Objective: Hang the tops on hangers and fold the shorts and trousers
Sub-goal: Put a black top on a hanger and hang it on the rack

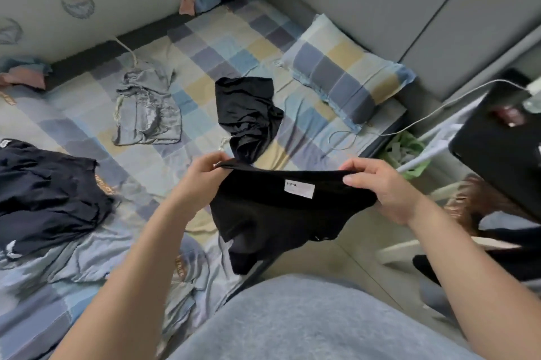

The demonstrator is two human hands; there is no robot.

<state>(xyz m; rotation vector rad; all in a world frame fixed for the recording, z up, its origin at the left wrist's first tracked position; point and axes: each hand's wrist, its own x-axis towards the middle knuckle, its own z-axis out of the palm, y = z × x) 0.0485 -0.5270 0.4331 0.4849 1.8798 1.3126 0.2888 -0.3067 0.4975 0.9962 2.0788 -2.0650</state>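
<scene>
The black garment [287, 213] is held in the air in front of the person, over the near edge of the bed [222, 46]. The left hand [209, 168] pinches one end of its top edge, and the right hand [380, 188] grips the other end with fingers curled over the fabric. The held edge is the long axis. It runs side to side between the hands, taut, with a white label [299, 189] near its middle. The rest hangs slack below. It cannot be told whether this is a top or shorts. The open sheet lies ahead and to the left, nearer the left hand, so laying the garment down probably calls for a forward-left move.
</scene>
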